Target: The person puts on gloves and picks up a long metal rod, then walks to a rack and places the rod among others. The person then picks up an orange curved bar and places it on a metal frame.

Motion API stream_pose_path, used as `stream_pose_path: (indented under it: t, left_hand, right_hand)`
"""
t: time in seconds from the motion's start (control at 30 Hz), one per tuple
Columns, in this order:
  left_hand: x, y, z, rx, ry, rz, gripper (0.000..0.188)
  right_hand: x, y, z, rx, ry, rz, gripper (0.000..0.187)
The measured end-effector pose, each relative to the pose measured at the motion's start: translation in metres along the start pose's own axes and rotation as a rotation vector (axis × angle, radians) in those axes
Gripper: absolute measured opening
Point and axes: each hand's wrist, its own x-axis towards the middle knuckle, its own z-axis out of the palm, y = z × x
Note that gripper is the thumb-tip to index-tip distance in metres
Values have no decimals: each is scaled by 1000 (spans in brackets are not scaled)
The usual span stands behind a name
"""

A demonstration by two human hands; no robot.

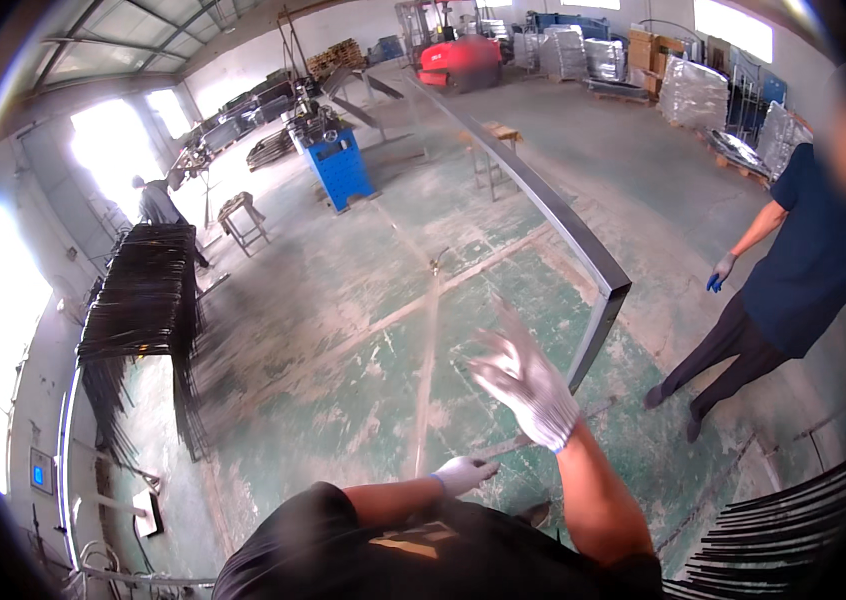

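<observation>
My right hand (525, 385), in a white knit glove, is raised in front of me with its fingers spread, and motion blurs the fingertips. Nothing shows in it. Just beyond it stands a long dark grey metal beam (563, 222), which runs from the far background toward me and ends in a leg (598, 335) angled down to the right of my hand. My left hand (465, 475), also gloved in white, is low and close to my body. Its fingers point right, slightly apart, with nothing visible in them.
At the right stands a co-worker (813, 250) in dark clothes. Dark rods (783, 520) lie bunched at the lower right; a rack of black strips (138, 290) stands left. Farther off are a blue machine (340, 168), a stool (242, 220), a red vehicle (458, 62) and wrapped pallets (693, 90).
</observation>
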Motion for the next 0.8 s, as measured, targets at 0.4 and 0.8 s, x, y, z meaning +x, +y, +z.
stream_pose_path:
  t: [0.4, 0.8]
  left_hand:
    - [52, 68, 9, -617, 7, -39, 72]
    - [97, 97, -34, -1289, 43, 126, 67]
  right_hand:
    - [110, -120, -9, -199, -456, -196, 103]
    - [116, -139, -15, -504, -431, -150, 81]
